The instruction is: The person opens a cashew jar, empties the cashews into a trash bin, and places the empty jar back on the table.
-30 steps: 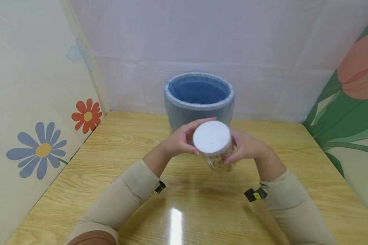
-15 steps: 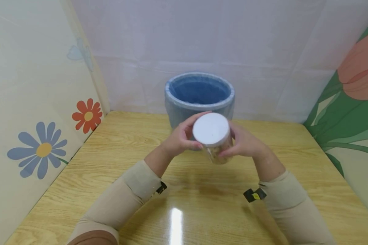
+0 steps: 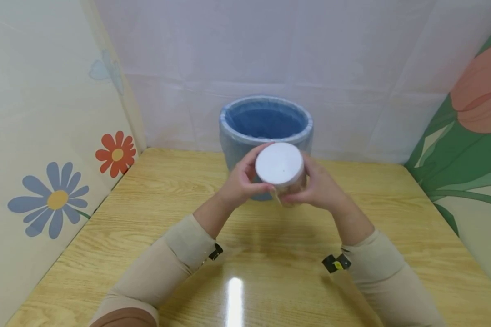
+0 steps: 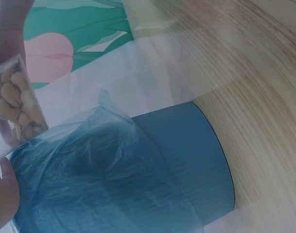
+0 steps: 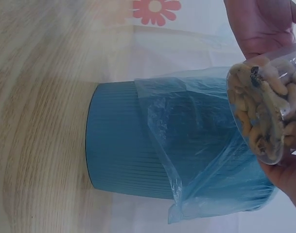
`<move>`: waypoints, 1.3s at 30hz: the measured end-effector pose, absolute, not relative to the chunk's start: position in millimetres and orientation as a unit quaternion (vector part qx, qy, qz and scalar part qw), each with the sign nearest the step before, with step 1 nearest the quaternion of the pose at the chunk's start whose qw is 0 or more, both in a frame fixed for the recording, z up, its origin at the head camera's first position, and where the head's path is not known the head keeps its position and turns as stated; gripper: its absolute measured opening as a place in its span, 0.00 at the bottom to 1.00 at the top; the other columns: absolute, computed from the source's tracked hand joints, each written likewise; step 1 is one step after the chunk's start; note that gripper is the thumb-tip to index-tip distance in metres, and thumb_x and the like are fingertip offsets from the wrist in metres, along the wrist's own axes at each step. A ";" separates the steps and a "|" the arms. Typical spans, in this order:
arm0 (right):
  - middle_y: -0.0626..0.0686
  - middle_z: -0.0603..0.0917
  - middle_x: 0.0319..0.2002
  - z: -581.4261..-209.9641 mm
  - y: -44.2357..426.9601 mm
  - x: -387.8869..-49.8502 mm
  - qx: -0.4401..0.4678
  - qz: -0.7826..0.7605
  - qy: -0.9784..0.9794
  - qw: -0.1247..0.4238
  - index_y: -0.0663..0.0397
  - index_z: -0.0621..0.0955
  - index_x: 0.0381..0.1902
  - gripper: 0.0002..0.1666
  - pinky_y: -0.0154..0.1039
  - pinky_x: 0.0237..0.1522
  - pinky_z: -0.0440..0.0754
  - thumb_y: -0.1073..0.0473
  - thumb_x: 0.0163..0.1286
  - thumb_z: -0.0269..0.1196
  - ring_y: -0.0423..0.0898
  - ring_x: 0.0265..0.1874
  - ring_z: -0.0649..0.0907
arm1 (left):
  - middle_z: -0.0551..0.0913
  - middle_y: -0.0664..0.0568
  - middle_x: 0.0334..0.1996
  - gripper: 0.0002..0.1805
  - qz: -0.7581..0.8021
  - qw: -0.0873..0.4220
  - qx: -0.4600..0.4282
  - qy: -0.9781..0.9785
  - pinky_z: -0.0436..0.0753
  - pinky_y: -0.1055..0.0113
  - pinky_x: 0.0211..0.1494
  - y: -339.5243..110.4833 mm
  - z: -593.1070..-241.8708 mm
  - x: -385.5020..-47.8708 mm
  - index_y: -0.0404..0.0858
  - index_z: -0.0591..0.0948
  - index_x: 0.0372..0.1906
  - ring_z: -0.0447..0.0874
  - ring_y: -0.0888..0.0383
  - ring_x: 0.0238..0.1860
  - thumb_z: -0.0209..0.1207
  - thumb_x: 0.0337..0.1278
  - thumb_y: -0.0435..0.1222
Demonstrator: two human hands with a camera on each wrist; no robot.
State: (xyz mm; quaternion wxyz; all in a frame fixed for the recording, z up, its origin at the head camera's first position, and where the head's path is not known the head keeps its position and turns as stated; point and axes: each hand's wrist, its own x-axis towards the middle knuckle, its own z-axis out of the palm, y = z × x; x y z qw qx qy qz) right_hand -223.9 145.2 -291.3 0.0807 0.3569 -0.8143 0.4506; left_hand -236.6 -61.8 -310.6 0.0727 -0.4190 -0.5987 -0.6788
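A clear jar (image 4: 17,104) of cashew-like nuts, topped by a white lid (image 3: 279,163), is held up over the table in front of the bin. My left hand (image 3: 238,185) grips it from the left around the lid, thumb on the near side. From the right, my right hand (image 3: 322,190) holds the jar's body below the lid. The right wrist view shows the jar's underside (image 5: 257,114), with nuts pressed against the clear plastic. Some fingers are hidden behind the jar.
A blue ribbed bin (image 3: 239,150) with a translucent blue liner (image 5: 162,121) stands at the back of the wooden table (image 3: 180,181). A pale cloth wall (image 3: 352,68) rises behind it. Flower-printed panels (image 3: 45,136) flank the table.
Both hands have lifted the jar up and slightly left in the head view, towards the bin. Less of the jar's body shows below the lid. The bin has stayed put.
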 end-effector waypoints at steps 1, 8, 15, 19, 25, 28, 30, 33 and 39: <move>0.56 0.71 0.59 -294.3 145.7 -226.9 0.357 0.450 -0.814 0.086 0.55 0.63 0.65 0.59 0.56 0.63 0.60 0.63 0.32 0.78 0.53 0.59 0.68 | 0.63 0.35 0.62 0.57 -0.677 0.073 -0.420 -0.600 0.62 0.56 0.66 -62.5 -310.7 -236.6 0.28 0.57 0.66 0.64 0.48 0.62 0.71 0.30 0.52; 0.53 0.71 0.59 -301.0 150.9 -235.5 0.377 0.454 -0.804 0.080 0.50 0.63 0.65 0.60 0.55 0.63 0.59 0.58 0.32 0.79 0.51 0.59 0.69 | 0.61 0.36 0.64 0.54 -0.673 0.032 -0.456 -0.582 0.61 0.54 0.67 -70.3 -312.0 -241.2 0.29 0.54 0.67 0.63 0.48 0.63 0.71 0.36 0.46; 0.55 0.71 0.57 -294.2 158.7 -234.0 0.403 0.477 -0.781 0.013 0.53 0.62 0.65 0.58 0.56 0.62 0.60 0.64 0.34 0.78 0.51 0.57 0.69 | 0.60 0.36 0.65 0.53 -0.668 0.001 -0.489 -0.561 0.65 0.50 0.64 -75.5 -309.8 -242.9 0.25 0.53 0.66 0.66 0.50 0.61 0.70 0.40 0.45; 0.54 0.71 0.57 -290.2 164.2 -233.0 0.436 0.491 -0.754 -0.017 0.56 0.62 0.64 0.57 0.56 0.61 0.62 0.66 0.33 0.76 0.51 0.56 0.70 | 0.59 0.37 0.66 0.52 -0.672 -0.015 -0.494 -0.551 0.64 0.51 0.65 -76.9 -308.3 -241.3 0.25 0.53 0.66 0.65 0.49 0.63 0.69 0.41 0.44; 0.55 0.71 0.57 -288.8 168.9 -234.3 0.483 0.491 -0.724 -0.044 0.61 0.60 0.65 0.58 0.52 0.59 0.68 0.65 0.33 0.74 0.52 0.56 0.71 | 0.59 0.39 0.66 0.52 -0.672 -0.031 -0.499 -0.547 0.62 0.51 0.66 -77.6 -309.4 -241.2 0.24 0.54 0.65 0.63 0.48 0.64 0.69 0.40 0.44; 0.55 0.72 0.56 -289.5 169.7 -234.9 0.497 0.485 -0.718 -0.051 0.63 0.60 0.64 0.58 0.49 0.58 0.71 0.63 0.33 0.74 0.52 0.55 0.72 | 0.60 0.39 0.66 0.53 -0.668 -0.039 -0.502 -0.547 0.63 0.50 0.65 -77.2 -309.5 -241.2 0.24 0.54 0.65 0.65 0.49 0.63 0.69 0.40 0.46; 0.56 0.72 0.56 -289.9 169.8 -235.2 0.504 0.481 -0.715 -0.056 0.64 0.60 0.64 0.57 0.48 0.58 0.71 0.63 0.34 0.74 0.52 0.55 0.72 | 0.61 0.39 0.65 0.53 -0.666 -0.044 -0.505 -0.548 0.63 0.49 0.64 -76.7 -308.9 -240.9 0.24 0.54 0.66 0.65 0.49 0.62 0.69 0.40 0.46; 0.55 0.73 0.55 -291.7 170.0 -236.2 0.510 0.476 -0.713 -0.069 0.65 0.61 0.63 0.55 0.47 0.58 0.70 0.62 0.36 0.74 0.50 0.55 0.73 | 0.63 0.39 0.64 0.53 -0.662 -0.051 -0.508 -0.549 0.64 0.48 0.64 -76.3 -307.9 -240.0 0.25 0.54 0.66 0.65 0.48 0.62 0.69 0.39 0.46; 0.56 0.74 0.55 -296.9 167.8 -239.0 0.508 0.472 -0.715 -0.089 0.65 0.62 0.62 0.53 0.45 0.59 0.70 0.65 0.37 0.74 0.49 0.55 0.73 | 0.63 0.35 0.63 0.54 -0.655 -0.066 -0.507 -0.557 0.65 0.50 0.63 -76.1 -309.8 -239.5 0.25 0.54 0.66 0.64 0.46 0.62 0.70 0.38 0.46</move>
